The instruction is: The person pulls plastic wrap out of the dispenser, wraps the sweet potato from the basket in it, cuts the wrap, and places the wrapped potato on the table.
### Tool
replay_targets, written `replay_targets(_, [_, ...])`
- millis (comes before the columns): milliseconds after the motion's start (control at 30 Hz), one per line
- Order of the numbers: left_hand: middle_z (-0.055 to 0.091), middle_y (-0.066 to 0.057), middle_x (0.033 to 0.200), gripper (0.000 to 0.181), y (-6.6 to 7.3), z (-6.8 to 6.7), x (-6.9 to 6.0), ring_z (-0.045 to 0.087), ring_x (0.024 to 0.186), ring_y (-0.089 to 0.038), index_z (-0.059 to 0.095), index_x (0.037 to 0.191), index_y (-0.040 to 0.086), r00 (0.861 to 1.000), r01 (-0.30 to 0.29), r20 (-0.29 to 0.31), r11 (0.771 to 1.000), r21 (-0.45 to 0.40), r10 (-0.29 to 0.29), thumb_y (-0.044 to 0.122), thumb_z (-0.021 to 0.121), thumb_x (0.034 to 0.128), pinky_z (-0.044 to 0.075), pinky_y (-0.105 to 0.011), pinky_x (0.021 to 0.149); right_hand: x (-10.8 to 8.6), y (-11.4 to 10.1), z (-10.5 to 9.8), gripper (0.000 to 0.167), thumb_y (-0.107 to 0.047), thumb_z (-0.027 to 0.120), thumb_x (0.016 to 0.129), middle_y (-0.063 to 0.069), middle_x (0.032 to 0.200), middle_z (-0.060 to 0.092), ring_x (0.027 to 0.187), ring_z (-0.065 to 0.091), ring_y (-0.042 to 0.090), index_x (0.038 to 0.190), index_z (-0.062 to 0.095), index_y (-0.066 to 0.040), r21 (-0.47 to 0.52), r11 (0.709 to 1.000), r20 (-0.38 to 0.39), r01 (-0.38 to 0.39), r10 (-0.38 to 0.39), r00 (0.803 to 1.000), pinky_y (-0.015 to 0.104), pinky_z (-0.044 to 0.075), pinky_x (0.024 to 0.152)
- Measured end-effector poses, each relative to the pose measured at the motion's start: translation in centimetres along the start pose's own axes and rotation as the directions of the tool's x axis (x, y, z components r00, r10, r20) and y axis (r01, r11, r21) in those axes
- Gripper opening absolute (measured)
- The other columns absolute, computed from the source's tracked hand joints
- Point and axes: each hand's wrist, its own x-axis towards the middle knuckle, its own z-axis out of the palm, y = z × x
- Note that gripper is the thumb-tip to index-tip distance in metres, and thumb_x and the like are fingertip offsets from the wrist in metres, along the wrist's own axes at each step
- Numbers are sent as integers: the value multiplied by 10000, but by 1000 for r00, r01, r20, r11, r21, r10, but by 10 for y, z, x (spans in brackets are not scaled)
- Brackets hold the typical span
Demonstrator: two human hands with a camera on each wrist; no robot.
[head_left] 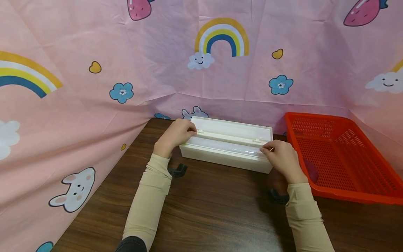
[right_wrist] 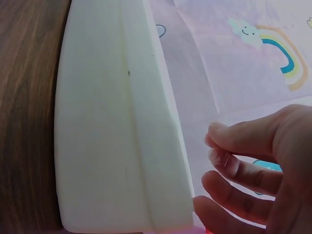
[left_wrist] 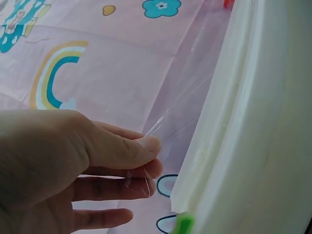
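A white cling film dispenser (head_left: 225, 160) stands on the table with its lid (head_left: 234, 127) raised at the back. Inside lies a roll of clear cling film (head_left: 225, 144). At the dispenser's left end my left hand (head_left: 177, 134) pinches the film's edge between thumb and forefinger. The left wrist view shows the thin film (left_wrist: 183, 100) stretched from those fingertips along the dispenser. My right hand (head_left: 284, 157) is at the right end, thumb and forefinger pinched together at the film; in the right wrist view the film is hard to make out. A green piece (left_wrist: 184, 223) shows at the dispenser's left end.
An orange-red plastic basket (head_left: 355, 198) stands to the right, close to my right hand, with a purple object (head_left: 311, 170) inside. Behind the dispenser and along the left hangs a pink patterned cloth (head_left: 151, 56). Dark wood tabletop (head_left: 217, 206) lies in front.
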Motion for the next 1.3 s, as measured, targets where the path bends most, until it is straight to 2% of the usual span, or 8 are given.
replay_targets(167, [774,-67,983,147,1,-5,-4,681,871,-218,808,1021,82,1000,-14,-23,1000,-16,13,157,693,968,555,-396,822,0,-2,-5,200,-251,714,940,156,1039,771,860,691,293,1005,815,-91,24,999,-10,-25,25,1000,431,493,679])
replay_targets(300, [773,-65,957,147,1,-9,-6,678,839,-213,809,1008,76,998,-33,-52,999,-22,32,156,693,969,559,-393,806,-2,-4,-8,193,-246,719,936,140,1012,777,828,675,277,999,814,-90,35,999,-55,-22,24,998,421,477,683])
replay_targets(567, [774,-76,955,138,5,-17,-8,685,864,-224,807,989,69,992,-59,-113,998,-14,57,155,702,962,562,-415,836,-1,-8,-12,132,-130,751,914,185,930,764,731,619,255,951,802,-14,120,990,-174,67,-46,984,303,467,625])
replay_targets(733, [767,-74,956,142,8,-22,-12,658,840,-217,801,1000,65,985,-76,-155,997,-12,73,146,688,971,548,-417,830,0,-10,-13,129,-118,750,918,189,897,752,723,602,242,940,800,-1,148,986,-216,81,-47,975,207,456,620])
replay_targets(1000, [759,-107,961,123,15,-30,-16,690,887,-256,800,990,57,963,-119,-243,993,-4,115,124,702,959,552,-422,812,-1,-14,-17,109,-95,762,902,163,802,713,646,540,161,924,805,2,152,984,-312,98,-46,949,124,393,576])
replay_targets(1300, [751,-101,912,107,22,-37,-20,688,833,-247,798,961,42,930,-169,-329,985,25,167,103,710,950,555,-402,761,-2,-22,-23,135,-123,761,912,164,816,713,656,512,124,950,810,-3,143,984,-387,108,-45,921,96,368,605])
